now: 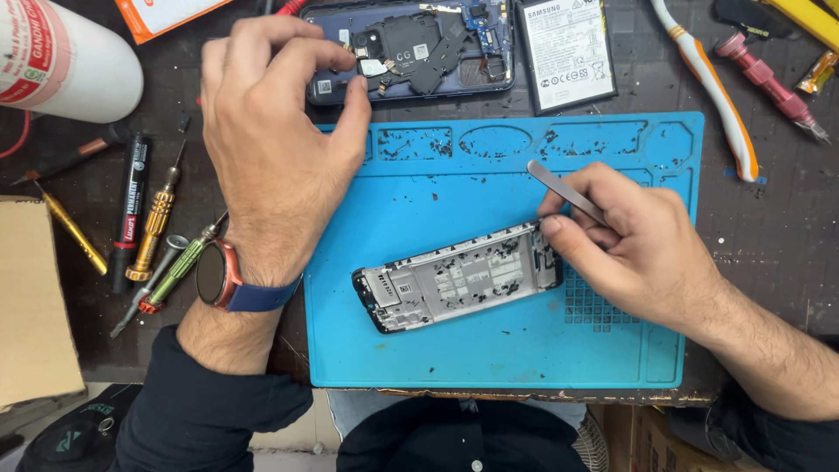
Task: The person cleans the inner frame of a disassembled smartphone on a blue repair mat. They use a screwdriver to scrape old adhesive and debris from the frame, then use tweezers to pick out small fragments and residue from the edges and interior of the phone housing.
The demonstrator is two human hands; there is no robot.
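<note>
Right hand pinches tweezers at frame right end; left hand fingertips grip small part on far phone—best lift gently, w/ frame steady.

Blue repair mat at centre as landmark. On mat: grey phone frame, lying tilted. Right hand at frame's right end, pinching metal tweezers, tips hidden behind fingers. Left hand, wearing wristwatch, reaches past mat's upper left corner, fingertips on opened phone body. Flat battery just right of phone body, above mat. Screwdrivers and black marker left of mat. Toothbrush beyond mat's upper right corner.
</note>
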